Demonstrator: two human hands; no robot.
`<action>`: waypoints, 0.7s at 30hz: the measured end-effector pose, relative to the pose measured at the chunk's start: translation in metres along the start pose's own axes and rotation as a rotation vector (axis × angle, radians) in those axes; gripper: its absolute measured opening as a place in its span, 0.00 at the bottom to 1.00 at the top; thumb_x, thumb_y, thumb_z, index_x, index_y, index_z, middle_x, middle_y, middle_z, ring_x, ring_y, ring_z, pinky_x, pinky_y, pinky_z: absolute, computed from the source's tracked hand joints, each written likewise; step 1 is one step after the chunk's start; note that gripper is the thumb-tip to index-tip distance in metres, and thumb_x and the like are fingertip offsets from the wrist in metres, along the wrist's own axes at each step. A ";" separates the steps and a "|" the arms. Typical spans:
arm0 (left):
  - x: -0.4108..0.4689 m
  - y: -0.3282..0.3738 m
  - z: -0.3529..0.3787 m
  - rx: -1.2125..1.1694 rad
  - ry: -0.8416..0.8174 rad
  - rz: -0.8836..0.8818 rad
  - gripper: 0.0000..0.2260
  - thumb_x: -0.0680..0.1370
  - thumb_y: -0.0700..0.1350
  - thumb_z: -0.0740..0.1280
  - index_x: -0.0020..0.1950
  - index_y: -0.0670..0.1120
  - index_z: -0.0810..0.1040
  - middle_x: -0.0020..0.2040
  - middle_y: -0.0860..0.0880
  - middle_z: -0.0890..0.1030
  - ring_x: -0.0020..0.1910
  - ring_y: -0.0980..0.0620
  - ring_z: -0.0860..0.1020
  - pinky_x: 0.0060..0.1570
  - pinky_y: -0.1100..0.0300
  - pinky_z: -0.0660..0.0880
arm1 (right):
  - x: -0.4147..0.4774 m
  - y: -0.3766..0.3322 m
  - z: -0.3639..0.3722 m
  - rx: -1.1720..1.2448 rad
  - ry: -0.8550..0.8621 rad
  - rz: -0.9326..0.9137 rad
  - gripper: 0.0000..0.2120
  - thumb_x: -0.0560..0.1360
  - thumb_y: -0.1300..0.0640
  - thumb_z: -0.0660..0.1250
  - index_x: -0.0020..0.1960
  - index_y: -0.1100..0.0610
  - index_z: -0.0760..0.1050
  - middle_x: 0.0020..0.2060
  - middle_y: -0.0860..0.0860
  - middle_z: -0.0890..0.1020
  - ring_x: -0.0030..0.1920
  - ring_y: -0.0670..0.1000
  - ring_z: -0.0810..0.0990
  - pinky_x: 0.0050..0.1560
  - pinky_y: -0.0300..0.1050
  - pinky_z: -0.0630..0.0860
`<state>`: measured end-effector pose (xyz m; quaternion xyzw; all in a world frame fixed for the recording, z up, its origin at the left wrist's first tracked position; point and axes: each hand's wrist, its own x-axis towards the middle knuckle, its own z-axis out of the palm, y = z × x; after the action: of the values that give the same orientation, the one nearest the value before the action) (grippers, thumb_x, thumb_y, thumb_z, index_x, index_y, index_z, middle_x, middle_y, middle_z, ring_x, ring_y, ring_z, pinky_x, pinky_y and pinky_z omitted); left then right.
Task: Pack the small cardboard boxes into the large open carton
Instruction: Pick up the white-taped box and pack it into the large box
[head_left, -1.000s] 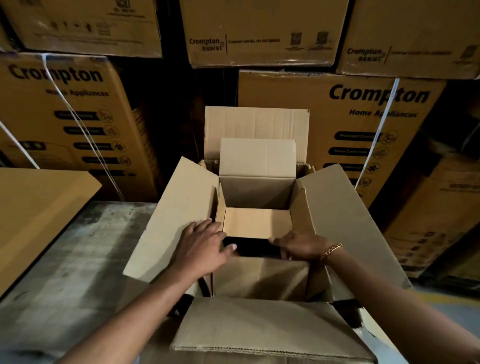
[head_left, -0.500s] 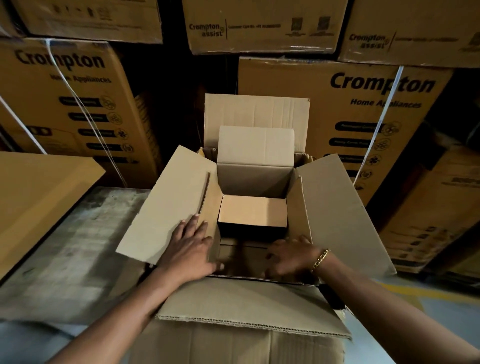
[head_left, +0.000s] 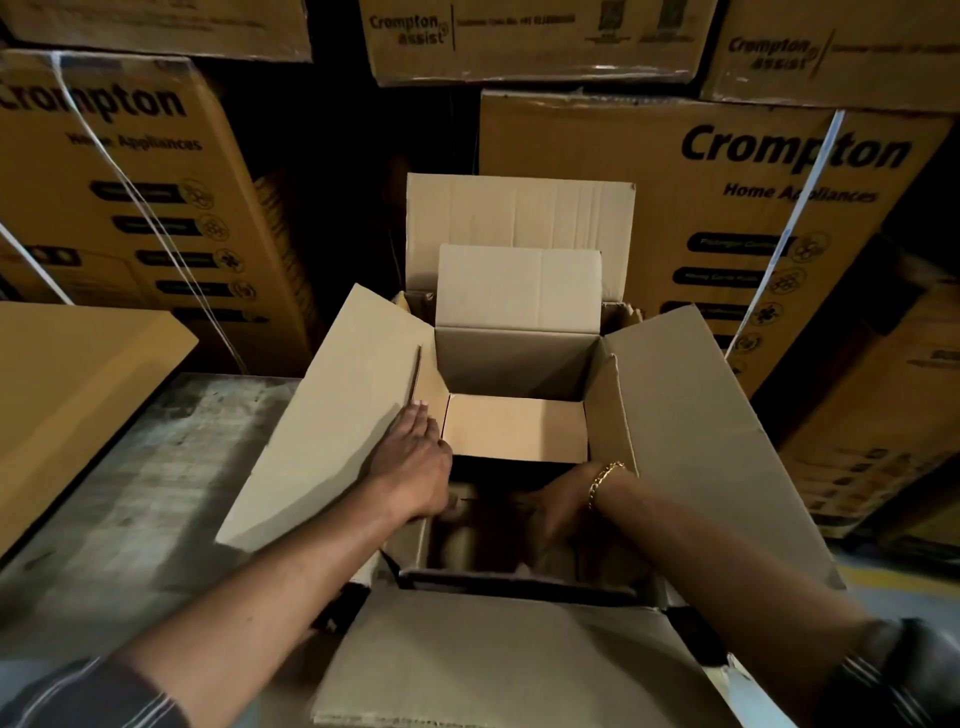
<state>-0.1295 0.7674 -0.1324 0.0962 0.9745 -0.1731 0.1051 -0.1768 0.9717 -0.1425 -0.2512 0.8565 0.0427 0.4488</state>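
Note:
The large open carton (head_left: 701, 441) stands in front of me with all its flaps spread out. A second, taller flap (head_left: 519, 286) stands inside its far wall. In the far half lies a small cardboard box (head_left: 514, 428) with its lit top showing. A second small box (head_left: 457, 545) sits low in the dark near half. My left hand (head_left: 415, 467) rests with straight fingers on the carton's left inner edge. My right hand (head_left: 556, 509), with a gold bracelet at the wrist, reaches down into the shadow onto that low box; its fingers are blurred.
The carton stands on a worn grey table (head_left: 130, 493). A flat cardboard sheet (head_left: 78, 389) lies at the left. Printed Crompton cartons (head_left: 727, 208) are stacked close behind and on both sides. Floor with a yellow line (head_left: 904, 582) shows at the right.
The near small box has sunk from rim height deep into the carton. My right hand followed it down. My left hand slid from the box to the carton's left edge.

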 end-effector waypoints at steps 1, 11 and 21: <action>0.011 -0.001 -0.001 -0.005 -0.007 -0.006 0.34 0.77 0.62 0.60 0.77 0.42 0.66 0.80 0.35 0.57 0.80 0.36 0.49 0.77 0.43 0.39 | 0.011 0.001 0.000 0.033 0.037 0.030 0.38 0.71 0.37 0.71 0.74 0.55 0.70 0.71 0.56 0.74 0.70 0.58 0.72 0.68 0.48 0.67; 0.085 -0.020 -0.012 -0.095 0.259 -0.061 0.37 0.73 0.68 0.64 0.76 0.48 0.68 0.81 0.39 0.55 0.80 0.37 0.49 0.76 0.39 0.48 | 0.049 0.021 -0.003 0.000 0.425 0.181 0.50 0.74 0.34 0.67 0.82 0.50 0.41 0.81 0.56 0.46 0.78 0.68 0.51 0.74 0.67 0.57; 0.122 -0.040 -0.008 -0.527 0.329 -0.128 0.43 0.77 0.63 0.65 0.82 0.45 0.48 0.82 0.40 0.51 0.79 0.39 0.58 0.73 0.47 0.61 | 0.045 0.061 -0.074 0.026 0.740 0.214 0.54 0.68 0.35 0.73 0.82 0.47 0.44 0.81 0.51 0.42 0.80 0.63 0.47 0.74 0.66 0.57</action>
<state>-0.2572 0.7525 -0.1414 0.0307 0.9939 0.0968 -0.0439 -0.2813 0.9851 -0.1434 -0.1530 0.9824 -0.0150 0.1057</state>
